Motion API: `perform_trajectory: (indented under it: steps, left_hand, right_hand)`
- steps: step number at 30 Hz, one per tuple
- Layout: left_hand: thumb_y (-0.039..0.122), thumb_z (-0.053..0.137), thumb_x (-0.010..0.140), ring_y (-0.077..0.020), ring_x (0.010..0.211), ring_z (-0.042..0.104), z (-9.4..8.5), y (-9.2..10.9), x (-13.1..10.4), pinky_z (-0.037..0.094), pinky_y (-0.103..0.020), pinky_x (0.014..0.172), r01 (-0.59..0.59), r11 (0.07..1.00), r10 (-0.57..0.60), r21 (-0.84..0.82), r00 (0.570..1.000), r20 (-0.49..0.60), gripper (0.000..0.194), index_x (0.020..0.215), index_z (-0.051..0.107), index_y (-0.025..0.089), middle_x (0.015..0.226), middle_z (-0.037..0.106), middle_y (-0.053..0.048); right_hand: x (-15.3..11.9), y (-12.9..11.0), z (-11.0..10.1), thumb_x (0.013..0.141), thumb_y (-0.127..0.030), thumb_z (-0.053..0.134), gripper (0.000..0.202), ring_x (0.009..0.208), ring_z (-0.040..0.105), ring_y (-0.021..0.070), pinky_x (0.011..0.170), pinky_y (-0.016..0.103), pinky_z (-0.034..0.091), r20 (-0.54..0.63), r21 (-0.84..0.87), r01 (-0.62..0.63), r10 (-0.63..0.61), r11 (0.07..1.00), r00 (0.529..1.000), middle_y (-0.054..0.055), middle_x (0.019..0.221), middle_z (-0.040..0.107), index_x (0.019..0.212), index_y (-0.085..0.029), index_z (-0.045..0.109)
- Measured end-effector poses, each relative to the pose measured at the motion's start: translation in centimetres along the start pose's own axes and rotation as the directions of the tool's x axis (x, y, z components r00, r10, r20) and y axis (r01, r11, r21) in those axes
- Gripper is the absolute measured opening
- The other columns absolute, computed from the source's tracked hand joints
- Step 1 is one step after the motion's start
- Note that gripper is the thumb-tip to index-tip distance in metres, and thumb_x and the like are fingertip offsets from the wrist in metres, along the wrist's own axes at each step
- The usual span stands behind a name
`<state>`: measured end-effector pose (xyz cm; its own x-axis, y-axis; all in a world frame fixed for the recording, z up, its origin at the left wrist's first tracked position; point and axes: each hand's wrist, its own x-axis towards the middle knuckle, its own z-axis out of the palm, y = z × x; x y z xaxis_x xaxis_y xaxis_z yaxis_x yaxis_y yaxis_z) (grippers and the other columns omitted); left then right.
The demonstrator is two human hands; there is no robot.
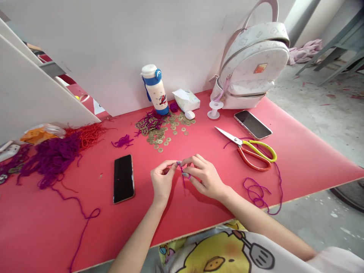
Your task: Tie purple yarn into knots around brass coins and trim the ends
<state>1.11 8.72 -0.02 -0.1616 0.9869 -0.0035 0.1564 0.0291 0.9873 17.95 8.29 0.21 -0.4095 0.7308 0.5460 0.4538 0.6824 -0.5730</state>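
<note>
Head view: the purple yarn [182, 177] is hanging between two bare hands, above the near part of a red tabletop [210, 144]. It is looking thin and dark magenta-purple against the red, with its lower end trailing down as a narrow, nearly straight tail. Higher up, by the fingertips, it is curving into a small loop on the right; whether it is forming a knot there is too small to tell. The left hand [162, 182] is pinching the upper part of the strand between thumb and forefinger. The right hand [204, 175] is pinching it just beside, with thumb and fingers bent and their tips drawn close together.

A dark phone [124, 179] is lying to the left of the hands. Scissors [240, 143] with one yellow and one red handle are resting to the right, and a loose purple strand [281, 185] is coiling below them. Beyond the hands, holed brass-coloured discs [160, 134] are lying scattered, some mixing with purple threads.
</note>
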Motion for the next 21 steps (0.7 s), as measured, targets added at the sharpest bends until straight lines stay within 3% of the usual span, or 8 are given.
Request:
perform_trajectory:
  steps: [10, 13, 17, 21]
  left_hand:
    - [0.038, 0.074, 0.081, -0.0210, 0.074, 0.073, -0.05, -0.04, -0.05, 0.055, -0.025, 0.059, 0.013, 1.000, -0.013, -0.009, 1.000, 0.001, 0.020, 0.081, 0.079, 0.019, 0.080, 0.079, -0.007]
    - [0.036, 0.073, 0.081, -0.0201, 0.071, 0.072, -0.01, -0.04, -0.03, 0.055, -0.025, 0.058, 0.008, 1.000, -0.008, -0.003, 1.000, -0.004, 0.019, 0.081, 0.079, 0.019, 0.079, 0.079, -0.007]
    - [0.035, 0.072, 0.081, -0.0216, 0.076, 0.073, 0.10, 0.44, -0.02, 0.058, -0.028, 0.065, -0.003, 1.000, 0.004, 0.012, 1.000, -0.009, 0.017, 0.079, 0.079, 0.019, 0.080, 0.079, -0.006]
    - [0.028, 0.070, 0.081, -0.0206, 0.077, 0.073, 0.22, 0.72, -0.21, 0.058, -0.028, 0.070, -0.068, 0.996, 0.069, 0.059, 0.997, -0.018, 0.013, 0.078, 0.077, 0.018, 0.081, 0.078, -0.006]
  right_hand:
    - [0.09, 0.01, 0.02, 0.093, -0.012, 0.046, 0.020, 0.082, 0.053, 0.0217, 0.071, 0.035, 0.047, 0.010, 0.015, -0.014, 0.014, 1.000, 1.000, 0.010, 0.106, 0.068, 0.093, -0.021, 0.064]
    - [0.09, 0.05, 0.02, 0.094, -0.013, 0.044, 0.021, 0.082, 0.055, 0.0222, 0.071, 0.033, 0.048, 0.028, 0.033, 0.000, -0.001, 0.999, 1.000, 0.010, 0.097, 0.071, 0.094, -0.021, 0.064]
    - [-0.25, 0.09, 0.13, 0.094, -0.012, 0.041, 0.024, 0.064, 0.058, 0.0177, 0.061, 0.027, 0.042, 0.096, 0.067, -0.066, 0.059, 0.996, 0.994, 0.005, 0.071, 0.070, 0.092, -0.020, 0.063]
    - [-0.51, 0.04, 0.25, 0.092, -0.011, 0.041, 0.023, 0.052, 0.055, 0.0127, 0.055, 0.024, 0.035, 0.147, 0.064, -0.088, 0.078, 0.994, 0.986, 0.001, 0.067, 0.068, 0.093, -0.020, 0.062]
